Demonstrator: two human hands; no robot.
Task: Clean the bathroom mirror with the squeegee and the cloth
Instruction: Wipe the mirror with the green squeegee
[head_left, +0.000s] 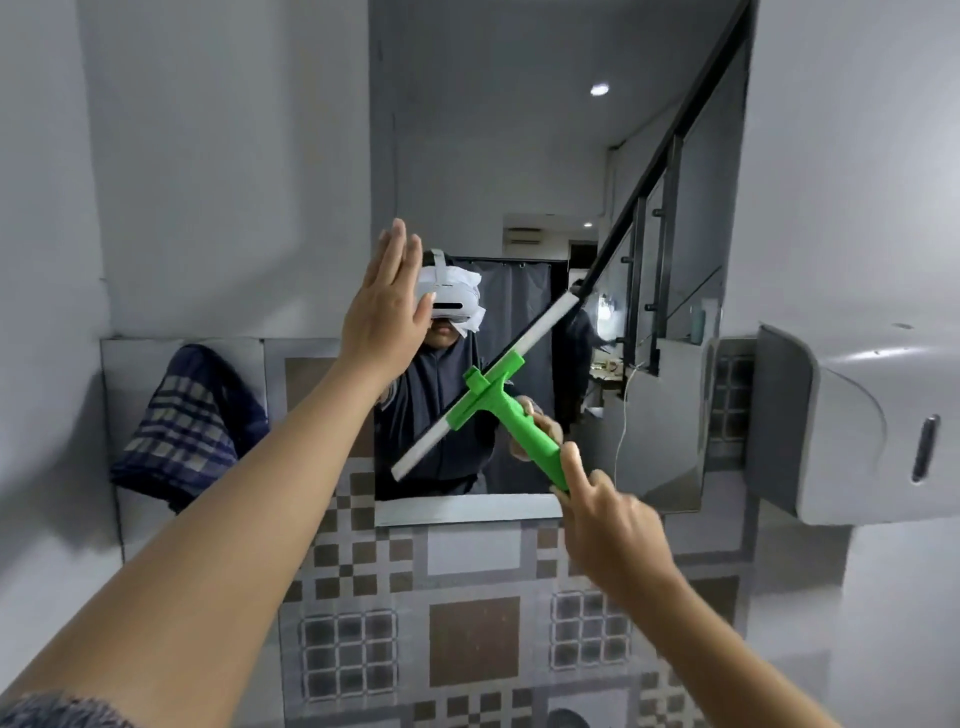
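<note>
The tall wall mirror (519, 156) fills the middle of the view. My right hand (605, 519) grips the green handle of a squeegee (498, 400), index finger stretched along it. Its white blade lies slanted against the lower glass, low on the left and high on the right. My left hand (387, 306) is raised flat at the mirror's left edge, fingers straight and together, holding nothing. A dark blue checked cloth (189, 426) hangs over the tiled ledge to the left of the mirror, apart from both hands.
A grey paper towel dispenser (852, 431) juts from the wall on the right. Patterned brown and grey tiles (467, 634) cover the wall below the mirror. Grey walls close in on both sides.
</note>
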